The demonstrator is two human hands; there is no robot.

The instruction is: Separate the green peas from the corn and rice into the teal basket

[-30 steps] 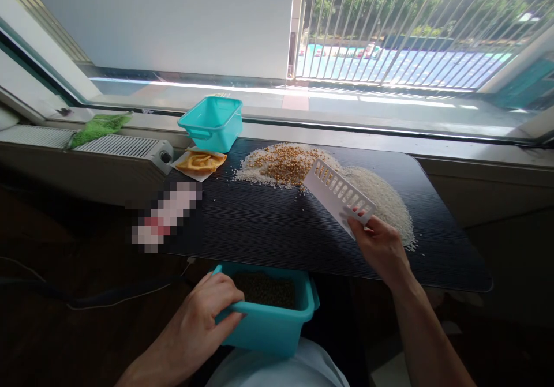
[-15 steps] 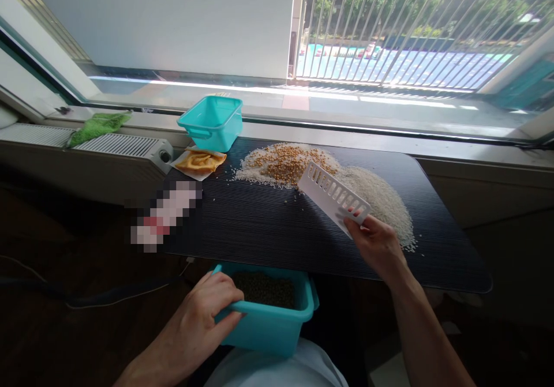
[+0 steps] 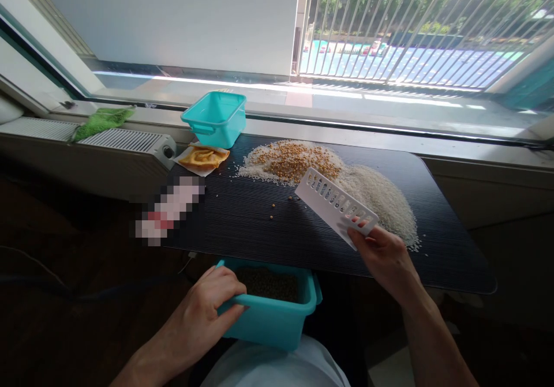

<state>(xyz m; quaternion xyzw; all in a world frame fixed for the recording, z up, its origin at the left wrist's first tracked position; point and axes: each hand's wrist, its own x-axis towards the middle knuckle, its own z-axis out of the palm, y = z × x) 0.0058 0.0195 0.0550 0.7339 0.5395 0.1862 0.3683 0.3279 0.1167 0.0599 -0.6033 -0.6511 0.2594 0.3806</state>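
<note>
My left hand (image 3: 216, 297) is closed on the near left rim of a turquoise plastic bin (image 3: 277, 324), which sits at my lap below the table's front edge. Small dark greenish grains (image 3: 268, 283) cover the bin's bottom. In my right hand (image 3: 387, 254) is a white slotted plastic plate (image 3: 322, 205), gripped by its right end and tilted over the table. Beyond the plate lies a pile of white rice (image 3: 385, 196). Left of it, yellow-orange kernels (image 3: 294, 159) are heaped on more rice. A few loose kernels lie on the dark tabletop in front.
On the dark table (image 3: 246, 225), a second turquoise bin (image 3: 216, 124) stands at the back left. Before it lies a folded yellow cloth (image 3: 203, 157) on white paper. A blurred-out pinkish item (image 3: 171, 208) overlaps the left edge. A green cloth (image 3: 104, 123) rests on the radiator (image 3: 130, 142).
The slotted plate has shifted slightly toward me, away from the kernel heap. Several kernels now lie loose on the tabletop in front of it. My left hand keeps its hold on the bin.
</note>
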